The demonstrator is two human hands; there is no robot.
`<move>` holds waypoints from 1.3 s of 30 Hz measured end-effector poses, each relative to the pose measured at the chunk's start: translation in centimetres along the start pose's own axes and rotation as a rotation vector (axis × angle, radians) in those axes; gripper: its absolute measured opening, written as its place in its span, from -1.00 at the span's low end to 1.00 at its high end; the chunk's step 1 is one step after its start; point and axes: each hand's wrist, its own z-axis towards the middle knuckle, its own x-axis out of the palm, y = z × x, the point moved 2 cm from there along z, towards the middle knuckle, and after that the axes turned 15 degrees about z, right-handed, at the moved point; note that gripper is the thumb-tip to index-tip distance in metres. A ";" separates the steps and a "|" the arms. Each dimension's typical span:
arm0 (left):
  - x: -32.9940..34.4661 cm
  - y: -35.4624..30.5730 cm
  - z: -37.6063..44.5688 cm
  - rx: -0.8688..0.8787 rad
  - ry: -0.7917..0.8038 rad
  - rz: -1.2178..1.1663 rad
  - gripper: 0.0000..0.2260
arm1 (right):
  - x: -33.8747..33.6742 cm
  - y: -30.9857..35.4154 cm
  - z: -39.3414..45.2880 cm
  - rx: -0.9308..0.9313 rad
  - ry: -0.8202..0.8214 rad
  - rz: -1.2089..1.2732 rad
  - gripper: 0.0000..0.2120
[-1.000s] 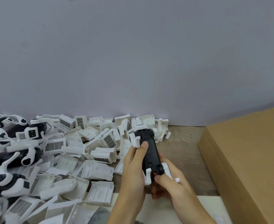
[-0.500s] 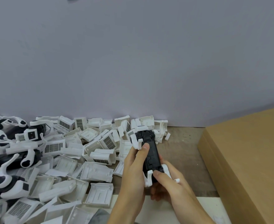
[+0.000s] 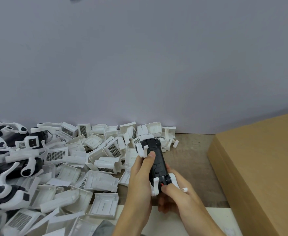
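- My left hand (image 3: 140, 176) wraps around the black chassis (image 3: 157, 161) from its left side, with the thumb lying on top, just below a white clip (image 3: 143, 150).
- My right hand (image 3: 176, 195) pinches the near end of the chassis, thumb tip right beside a small red spot (image 3: 161, 184).
- Both hands hold the chassis over the bench (image 3: 192, 160), its far end pointing toward the grey wall (image 3: 140, 65).
- A heap of white plastic housings (image 3: 95, 167) spreads across the bench just left of my hands.
- A cardboard box (image 3: 259, 167) stands to the right, well apart.
- A white sheet (image 3: 179, 222) lies under my wrists at the near edge.
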 end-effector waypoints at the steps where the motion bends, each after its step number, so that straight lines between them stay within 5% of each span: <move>1: 0.0 0.1 0.0 0.003 0.006 -0.004 -0.77 | 0.1 0.1 0.0 -0.005 -0.009 -0.015 -0.59; 7: 0.0 0.2 -0.1 -0.097 0.043 -0.066 -0.63 | 0.2 0.1 -0.2 0.000 -0.068 -0.021 -0.77; 12: -0.4 0.6 -0.2 -0.216 0.054 -0.199 -0.66 | 0.2 0.0 -0.1 -0.028 -0.071 -0.072 -0.60; 18: -0.7 0.1 0.6 -0.077 -0.054 -0.312 -0.72 | -0.9 0.9 -0.6 -0.311 -0.253 -0.167 -0.65; 25: -0.7 0.6 0.9 -0.041 -0.150 0.003 -0.53 | -0.3 1.7 -1.2 -0.630 -0.307 -0.500 -0.71; 29: -0.3 0.6 0.6 0.019 -0.066 0.111 -0.64 | 0.0 1.3 -0.8 -0.612 -0.346 -0.673 -0.73; 34: -0.1 0.2 0.7 0.120 -0.001 0.101 -0.72 | -0.6 1.3 -0.3 -0.543 -0.350 -0.495 -0.82; 39: 0.1 0.2 0.5 0.042 -0.025 0.014 -0.59 | -0.2 0.9 -0.2 -0.505 -0.261 -0.470 -0.67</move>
